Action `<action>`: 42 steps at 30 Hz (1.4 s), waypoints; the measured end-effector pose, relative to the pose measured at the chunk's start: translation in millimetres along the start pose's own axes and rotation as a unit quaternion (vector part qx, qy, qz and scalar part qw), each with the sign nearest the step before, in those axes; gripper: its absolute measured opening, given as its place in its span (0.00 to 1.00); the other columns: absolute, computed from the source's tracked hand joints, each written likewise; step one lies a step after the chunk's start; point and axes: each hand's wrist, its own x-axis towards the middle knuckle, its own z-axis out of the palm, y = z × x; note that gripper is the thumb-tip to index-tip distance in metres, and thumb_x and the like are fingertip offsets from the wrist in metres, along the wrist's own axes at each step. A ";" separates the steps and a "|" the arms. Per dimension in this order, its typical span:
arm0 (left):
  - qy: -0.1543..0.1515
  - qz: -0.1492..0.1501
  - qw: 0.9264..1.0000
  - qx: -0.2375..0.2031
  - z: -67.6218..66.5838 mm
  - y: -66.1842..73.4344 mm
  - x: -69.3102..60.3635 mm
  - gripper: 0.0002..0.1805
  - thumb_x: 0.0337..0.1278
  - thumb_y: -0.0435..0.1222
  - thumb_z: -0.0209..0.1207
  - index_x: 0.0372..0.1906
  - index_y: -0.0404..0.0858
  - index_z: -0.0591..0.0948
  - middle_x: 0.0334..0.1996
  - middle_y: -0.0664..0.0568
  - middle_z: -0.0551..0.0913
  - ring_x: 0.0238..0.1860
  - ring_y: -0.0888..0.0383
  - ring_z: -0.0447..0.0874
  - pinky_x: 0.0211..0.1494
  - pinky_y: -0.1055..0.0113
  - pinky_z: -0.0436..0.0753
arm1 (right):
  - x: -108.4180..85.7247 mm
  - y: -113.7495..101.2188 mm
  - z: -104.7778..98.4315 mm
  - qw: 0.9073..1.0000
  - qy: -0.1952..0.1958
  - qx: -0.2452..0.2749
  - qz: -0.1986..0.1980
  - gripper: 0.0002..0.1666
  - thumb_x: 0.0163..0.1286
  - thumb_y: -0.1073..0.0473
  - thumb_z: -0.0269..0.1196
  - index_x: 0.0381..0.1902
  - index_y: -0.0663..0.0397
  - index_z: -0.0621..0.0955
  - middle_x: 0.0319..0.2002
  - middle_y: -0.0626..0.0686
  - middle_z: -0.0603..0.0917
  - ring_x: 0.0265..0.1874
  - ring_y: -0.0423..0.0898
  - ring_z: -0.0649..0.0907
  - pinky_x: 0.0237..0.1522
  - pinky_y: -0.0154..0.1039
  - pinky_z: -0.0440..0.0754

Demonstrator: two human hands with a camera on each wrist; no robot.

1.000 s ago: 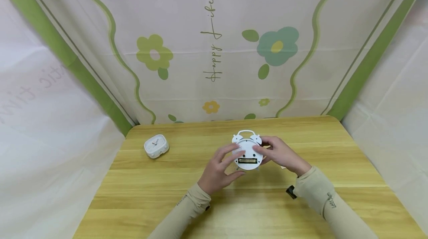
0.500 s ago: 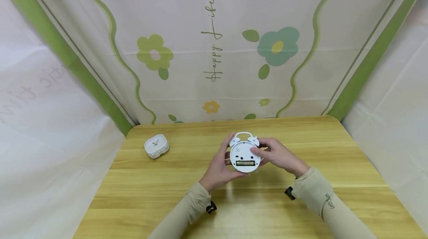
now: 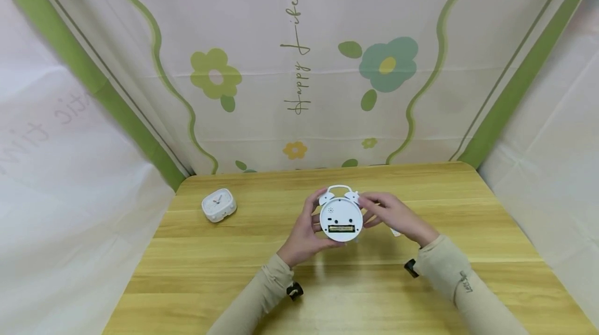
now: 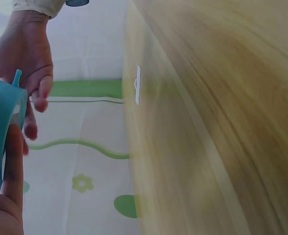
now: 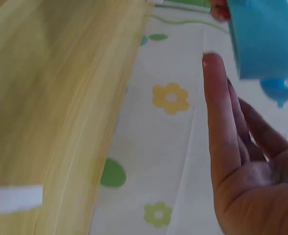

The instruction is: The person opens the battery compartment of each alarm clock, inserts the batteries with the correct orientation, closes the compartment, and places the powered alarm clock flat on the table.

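Note:
A twin-bell alarm clock (image 3: pixel 341 209) is held up above the table with its white back towards the head camera. Its battery compartment is uncovered, and a battery (image 3: pixel 341 229) lies in it. My left hand (image 3: pixel 306 236) grips the clock from the left, thumb along the bottom and fingers behind. In the wrist views the clock's side (image 5: pixel 266 39) looks light blue. Beside the clock's right edge is my right hand (image 3: pixel 398 215), fingers extended; the right wrist view shows these fingers (image 5: pixel 222 117) apart from the clock body. The clock's dial is hidden.
A small white rounded-square clock (image 3: pixel 219 205) rests at the table's left. A small flat white piece (image 5: pixel 20 198) lies on the wooden table (image 3: pixel 210 283), partly behind my right hand in the head view. Printed fabric (image 3: pixel 262 132) hangs behind the table.
My left hand has gone from touching the clock's back to gripping its left side. The clock has shifted slightly left, and my right hand has let go, its thumb leaving the back.

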 end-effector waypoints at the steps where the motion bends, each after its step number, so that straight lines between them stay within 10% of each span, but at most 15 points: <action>1: 0.003 -0.001 1.000 0.000 -0.4 -0.6 -0.1 0.69 0.37 0.18 0.78 0.82 0.52 0.50 0.71 0.40 0.66 0.62 0.39 0.82 0.60 0.60 0.88 | -0.2 2.7 -4.1 1.000 0.017 -0.015 0.006 0.28 0.84 0.48 0.53 0.63 0.69 0.78 0.51 0.65 0.84 0.38 0.49 0.89 0.44 0.50 0.93; 6: 0.014 -0.003 1.000 0.003 -2.4 -3.7 -0.8 0.70 0.34 0.15 0.77 0.82 0.49 0.51 0.71 0.40 0.67 0.62 0.37 0.82 0.59 0.60 0.89 | -4.0 19.2 -23.8 0.986 0.084 -0.134 0.062 0.26 0.79 0.49 0.61 0.62 0.66 0.80 0.48 0.63 0.85 0.33 0.51 0.88 0.37 0.47 0.92; 19: 0.003 -0.006 1.000 -0.005 -4.4 -4.4 -0.5 0.70 0.37 0.16 0.77 0.81 0.59 0.52 0.71 0.41 0.66 0.63 0.38 0.81 0.59 0.59 0.89 | -16.2 68.9 -42.2 0.934 0.060 -0.327 0.133 0.22 0.66 0.49 0.73 0.44 0.62 0.83 0.37 0.55 0.86 0.34 0.47 0.81 0.38 0.45 0.82; 35: -0.004 -0.006 1.000 -0.012 -5.0 -3.0 0.0 0.70 0.37 0.16 0.77 0.82 0.58 0.51 0.73 0.41 0.65 0.64 0.37 0.81 0.59 0.58 0.89 | -10.0 77.1 -34.2 0.934 0.056 -0.327 0.133 0.07 0.63 0.64 0.72 0.31 0.55 0.82 0.28 0.50 0.82 0.26 0.45 0.77 0.30 0.38 0.76; 42: -0.002 -0.007 1.000 -0.013 -5.0 -3.5 -0.5 0.70 0.37 0.15 0.76 0.82 0.57 0.51 0.72 0.40 0.64 0.64 0.36 0.80 0.59 0.58 0.89 | -10.2 58.6 -30.1 0.926 0.136 -0.345 0.067 0.05 0.67 0.60 0.71 0.32 0.50 0.84 0.29 0.47 0.84 0.26 0.42 0.77 0.29 0.36 0.73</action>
